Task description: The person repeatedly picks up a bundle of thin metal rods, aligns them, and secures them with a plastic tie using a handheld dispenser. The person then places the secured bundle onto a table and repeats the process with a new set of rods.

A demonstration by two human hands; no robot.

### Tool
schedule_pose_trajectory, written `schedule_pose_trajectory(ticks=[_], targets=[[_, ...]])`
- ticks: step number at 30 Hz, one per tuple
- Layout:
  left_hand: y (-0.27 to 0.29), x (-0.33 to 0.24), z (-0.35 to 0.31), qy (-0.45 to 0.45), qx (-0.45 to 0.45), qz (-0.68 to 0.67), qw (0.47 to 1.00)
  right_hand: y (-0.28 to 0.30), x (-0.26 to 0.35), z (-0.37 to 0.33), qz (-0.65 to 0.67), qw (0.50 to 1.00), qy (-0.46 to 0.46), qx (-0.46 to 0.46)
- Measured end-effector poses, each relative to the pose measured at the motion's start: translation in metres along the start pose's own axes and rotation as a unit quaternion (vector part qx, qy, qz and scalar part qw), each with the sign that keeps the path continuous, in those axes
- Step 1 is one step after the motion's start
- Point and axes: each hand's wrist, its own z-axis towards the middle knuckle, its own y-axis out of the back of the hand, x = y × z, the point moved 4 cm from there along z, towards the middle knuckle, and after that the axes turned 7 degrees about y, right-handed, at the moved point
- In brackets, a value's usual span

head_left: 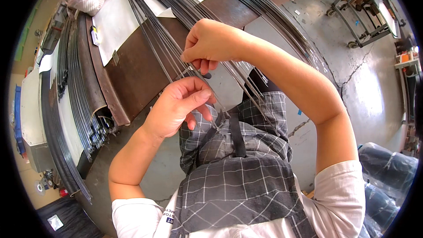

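Note:
Long, thin, dark metal rods (161, 35) run from the far side over a brown metal surface toward my lap, their near ends fanned out loosely. My right hand (213, 44) is closed in a pinch over this bundle, thumb and forefinger together on what looks like one thin rod. Nearer to me, my left hand (176, 105) is beside the rod ends, thumb and forefinger drawn together and the other fingers curled. Whatever sits between its fingertips is too fine to make out. Below both hands lies my dark checked apron (240, 185).
The brown metal surface (132, 72) carries white sheets (116, 17). Further rod bundles lie at left (79, 97) and upper right (264, 13). A pink-white wrapped item (86, 0) stands far left. A wheeled cart (365, 13) is far right; plastic-wrapped dark bundles (387, 167) lie at right.

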Motion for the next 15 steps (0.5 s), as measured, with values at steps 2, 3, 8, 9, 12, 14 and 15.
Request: schedule_pose_trajectory(ticks=[2,3,8,9,12,14,15], targets=[[0.0,0.0,0.0006,0.001,-0.002,0.005,1.0,0.0003,-0.0003,0.0001,-0.001,1.0,0.001,0.001],[-0.0001,0.0,0.001,0.002,-0.002,0.007,1.0,0.0005,-0.0003,-0.0001,-0.001,1.0,0.001,0.002],[-0.0004,-0.0001,0.0023,0.004,-0.004,0.009,1.0,0.0006,-0.0005,-0.0003,0.007,1.0,0.003,-0.003],[-0.0002,0.0002,0.0026,0.005,-0.005,0.01,1.0,0.0004,-0.0007,-0.0003,0.009,1.0,0.003,-0.005],[-0.0006,-0.0005,0.0032,0.004,-0.009,0.011,1.0,-0.0002,0.0015,-0.0005,0.02,1.0,0.004,-0.004],[-0.0002,-0.0005,0.0031,0.009,-0.011,0.019,1.0,-0.0003,0.002,-0.0008,0.044,0.999,0.004,-0.009],[0.0003,-0.0009,0.0025,0.01,-0.013,0.024,1.0,-0.0004,0.0028,-0.0003,0.056,0.998,0.006,-0.011]])
